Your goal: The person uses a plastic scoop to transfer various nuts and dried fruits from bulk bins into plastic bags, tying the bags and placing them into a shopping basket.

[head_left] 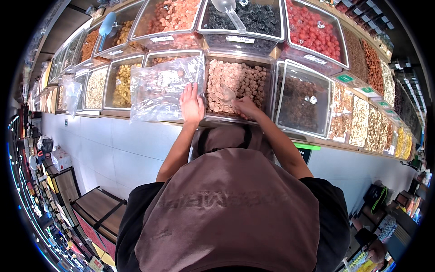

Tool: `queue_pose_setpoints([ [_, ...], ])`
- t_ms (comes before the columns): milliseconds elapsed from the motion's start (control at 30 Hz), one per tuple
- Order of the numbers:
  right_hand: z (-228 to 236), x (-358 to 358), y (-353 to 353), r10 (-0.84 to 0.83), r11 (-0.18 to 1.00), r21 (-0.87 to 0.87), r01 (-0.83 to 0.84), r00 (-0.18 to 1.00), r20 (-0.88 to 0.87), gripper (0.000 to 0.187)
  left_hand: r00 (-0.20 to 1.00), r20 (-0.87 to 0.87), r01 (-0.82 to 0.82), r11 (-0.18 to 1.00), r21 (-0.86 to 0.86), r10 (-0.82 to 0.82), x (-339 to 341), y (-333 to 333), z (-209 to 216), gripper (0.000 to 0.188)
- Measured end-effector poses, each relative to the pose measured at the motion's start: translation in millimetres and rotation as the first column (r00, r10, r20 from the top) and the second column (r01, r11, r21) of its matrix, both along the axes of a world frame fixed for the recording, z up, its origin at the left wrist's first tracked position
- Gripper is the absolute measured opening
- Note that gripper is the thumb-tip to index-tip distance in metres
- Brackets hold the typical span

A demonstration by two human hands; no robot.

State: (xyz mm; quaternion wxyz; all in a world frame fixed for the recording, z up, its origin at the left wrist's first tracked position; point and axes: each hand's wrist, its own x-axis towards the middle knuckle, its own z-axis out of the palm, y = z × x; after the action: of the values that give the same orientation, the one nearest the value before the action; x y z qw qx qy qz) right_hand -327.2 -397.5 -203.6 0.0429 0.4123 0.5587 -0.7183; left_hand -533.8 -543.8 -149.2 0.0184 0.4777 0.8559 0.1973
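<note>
In front of me an open clear bin holds light brown round dried pieces. My right hand reaches over its near edge, closed round the handle of a clear scoop, whose bowl lies among the pieces. Just left of this bin, a clear plastic bag is spread over neighbouring lids. My left hand lies flat on the bag's right side, fingers stretched out and pointing away from me. Whether the bag holds anything cannot be made out.
Lidded bins of yellow dried pieces and dark brown pieces flank the open one. Behind stand bins of orange, black and red pieces. A clear scoop and a blue scoop rest on lids. Another bag hangs left.
</note>
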Motion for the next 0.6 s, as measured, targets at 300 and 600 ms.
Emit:
queue_pose_setpoints([
  [300, 0, 14, -1, 0.062, 0.948, 0.319, -0.023, 0.991, -0.115, 0.041, 0.97, 0.234, 0.031, 0.985, 0.17, -0.071, -15, -7, 5, 0.051],
  [600, 31, 27, -2, -0.063, 0.946, 0.308, 0.099, 0.99, -0.124, 0.041, 0.951, 0.297, -0.006, 0.956, 0.294, -0.085, -8, -19, 41, 0.047],
])
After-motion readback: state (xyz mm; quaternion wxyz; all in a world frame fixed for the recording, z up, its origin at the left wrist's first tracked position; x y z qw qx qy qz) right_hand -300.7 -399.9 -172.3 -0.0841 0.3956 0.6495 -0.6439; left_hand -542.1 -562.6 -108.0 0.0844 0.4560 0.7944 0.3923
